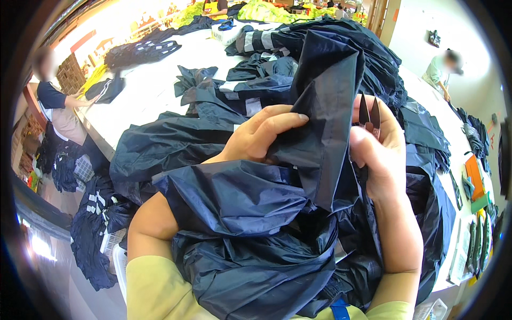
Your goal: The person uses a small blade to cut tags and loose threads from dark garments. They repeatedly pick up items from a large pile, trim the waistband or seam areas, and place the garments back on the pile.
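A dark navy garment [328, 101] of thin, slightly shiny cloth is raised in front of me, one part standing up as a folded panel. My left hand [264, 130] grips this panel from its left side, fingers over the cloth and thumb hidden behind it. More of the garment drapes over my left forearm and down to my lap. At the panel's right edge is my right hand [378, 146], closed around a pair of thread snips [366, 114]. Their two pointed blades stand upward and apart. The cloth partly hides the right hand's fingers.
A heap of similar navy garments [368, 58], some with pale reflective strips, covers much of the white table [154, 88]. One person [58, 101] handles dark cloth at the left; another [440, 72] bends over the right side. Dark garments [96, 234] hang over a basket at lower left.
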A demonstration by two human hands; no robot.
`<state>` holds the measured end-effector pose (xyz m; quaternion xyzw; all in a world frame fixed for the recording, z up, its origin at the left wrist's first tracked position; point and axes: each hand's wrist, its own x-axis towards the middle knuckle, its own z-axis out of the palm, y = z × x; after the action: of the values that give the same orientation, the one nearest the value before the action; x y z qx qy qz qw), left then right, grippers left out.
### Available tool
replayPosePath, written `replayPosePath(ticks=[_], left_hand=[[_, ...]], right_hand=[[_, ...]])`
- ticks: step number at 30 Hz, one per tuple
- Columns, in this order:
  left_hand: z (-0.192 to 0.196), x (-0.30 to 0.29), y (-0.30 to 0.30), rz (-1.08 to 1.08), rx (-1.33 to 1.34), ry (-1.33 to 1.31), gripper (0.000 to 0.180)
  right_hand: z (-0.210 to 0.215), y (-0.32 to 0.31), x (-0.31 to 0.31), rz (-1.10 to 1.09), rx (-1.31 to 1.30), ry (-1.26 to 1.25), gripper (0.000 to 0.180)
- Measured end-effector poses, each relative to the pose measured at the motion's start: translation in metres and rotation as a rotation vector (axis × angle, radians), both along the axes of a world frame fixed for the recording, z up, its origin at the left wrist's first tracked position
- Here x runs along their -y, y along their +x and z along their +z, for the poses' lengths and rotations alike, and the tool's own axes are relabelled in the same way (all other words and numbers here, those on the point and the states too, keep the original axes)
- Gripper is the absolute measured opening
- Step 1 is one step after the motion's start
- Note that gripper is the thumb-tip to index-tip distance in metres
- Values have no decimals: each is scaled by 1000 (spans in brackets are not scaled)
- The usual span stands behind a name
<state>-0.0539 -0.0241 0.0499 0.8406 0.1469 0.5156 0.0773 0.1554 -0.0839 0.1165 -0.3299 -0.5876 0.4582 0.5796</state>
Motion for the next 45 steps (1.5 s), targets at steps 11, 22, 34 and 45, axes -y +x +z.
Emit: replayPosePath(ticks=[11,22,34,45], left_hand=[[86,30,-15,-137,-179,-747,43],[74,38,1,-226,250,-1017,24],[61,53,-15,-329,404,-956,26],[67,76,-18,-259,320,-910,52]], right_hand=[[-8,-13,1,-37,199,57,46],[-30,-10,-1,2,-186,-33,15],[-34,8,1,112,-425,-75,15],[-28,11,3,153,-558,-139,22]])
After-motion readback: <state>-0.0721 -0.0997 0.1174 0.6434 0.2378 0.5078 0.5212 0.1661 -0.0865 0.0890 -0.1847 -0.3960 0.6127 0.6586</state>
